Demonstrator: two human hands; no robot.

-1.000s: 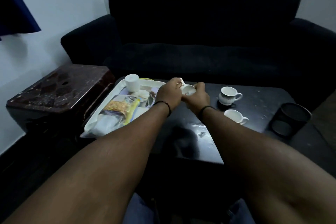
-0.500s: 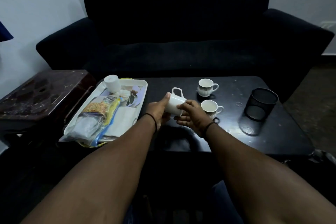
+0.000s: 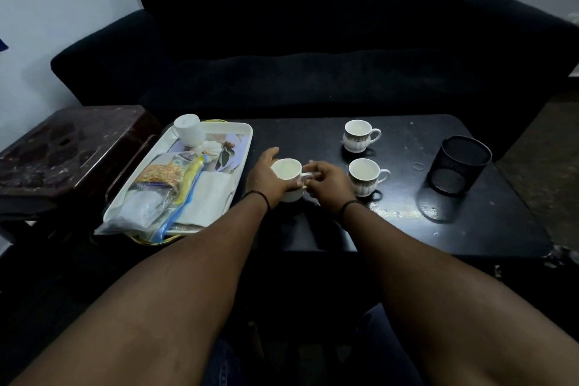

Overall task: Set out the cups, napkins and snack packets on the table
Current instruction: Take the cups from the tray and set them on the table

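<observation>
A white cup point(image 3: 287, 170) stands upright on the dark table point(image 3: 407, 229), just right of the tray. My left hand point(image 3: 266, 178) wraps around its left side. My right hand point(image 3: 329, 180) pinches its handle from the right. Two more white cups stand upright to the right: one at the back point(image 3: 357, 135), one nearer point(image 3: 365, 175). On the white tray point(image 3: 244, 131) an upturned cup point(image 3: 189, 133) sits at the far end, with snack packets point(image 3: 163, 178) and folded white napkins point(image 3: 208, 197) in front of it.
A black mesh pen holder point(image 3: 459, 166) stands on the table's right part. A dark sofa point(image 3: 313, 41) runs behind the table. A brown side table point(image 3: 62, 147) sits to the left of the tray.
The cup was tilted in the air between both hands; now it stands upright on the table. Both hands came down with it and still hold it.
</observation>
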